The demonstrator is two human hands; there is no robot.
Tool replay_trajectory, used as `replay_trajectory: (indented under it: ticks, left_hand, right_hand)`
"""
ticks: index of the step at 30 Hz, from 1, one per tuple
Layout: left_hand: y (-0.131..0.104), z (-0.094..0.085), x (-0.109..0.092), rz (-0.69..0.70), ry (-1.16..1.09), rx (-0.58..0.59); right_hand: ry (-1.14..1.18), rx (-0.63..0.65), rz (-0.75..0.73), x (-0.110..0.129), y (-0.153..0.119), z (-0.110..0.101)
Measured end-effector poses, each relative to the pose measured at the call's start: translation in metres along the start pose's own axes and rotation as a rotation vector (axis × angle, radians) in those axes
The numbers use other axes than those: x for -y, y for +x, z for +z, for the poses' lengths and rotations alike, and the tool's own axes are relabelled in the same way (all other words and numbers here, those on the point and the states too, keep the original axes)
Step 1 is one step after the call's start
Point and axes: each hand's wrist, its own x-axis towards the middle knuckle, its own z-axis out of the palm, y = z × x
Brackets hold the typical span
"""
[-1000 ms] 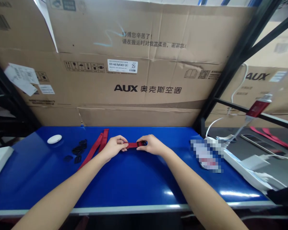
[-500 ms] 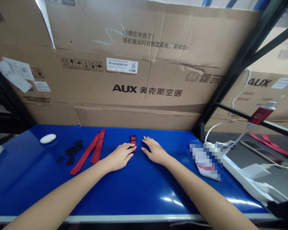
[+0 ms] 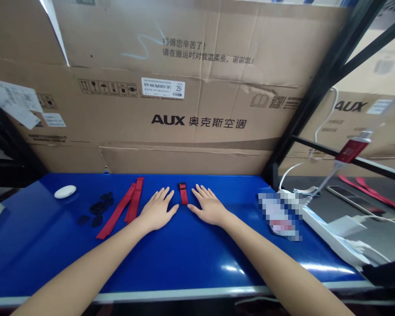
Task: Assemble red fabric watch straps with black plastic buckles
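Note:
A short red strap with a black buckle [image 3: 183,193] at its far end lies on the blue table [image 3: 171,259], between my two hands. My left hand [image 3: 157,210] rests palm down on the left of it, fingers spread and holding nothing. On the other side my right hand [image 3: 209,205] also lies flat with its fingers apart, its thumb close to the strap's near end. Two longer red straps [image 3: 118,210] lie left of my left hand, one partly across the other. Several black plastic buckles [image 3: 98,207] are scattered beyond those straps.
A white oval object [image 3: 65,192] sits at the far left. To the right are a phone-like item [image 3: 279,217], partly blurred out, and a white power strip [image 3: 332,237] with cables. A large cardboard box [image 3: 197,105] stands behind the table, between black frame posts [image 3: 316,96].
My left hand has let go of the short buckled strap and moved left, its fingers spreading flat. The right hand stays nearly where it was. The view has shifted slightly.

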Motion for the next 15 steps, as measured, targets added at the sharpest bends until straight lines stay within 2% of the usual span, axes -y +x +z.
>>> replay_trajectory:
  ticks: [15]
  left_hand:
    - [-0.0026, -0.0048, -0.0088, -0.039, 0.082, 0.047]
  right_hand:
    - [-0.031, 0.007, -0.011, -0.0020, -0.0001, 0.0018]
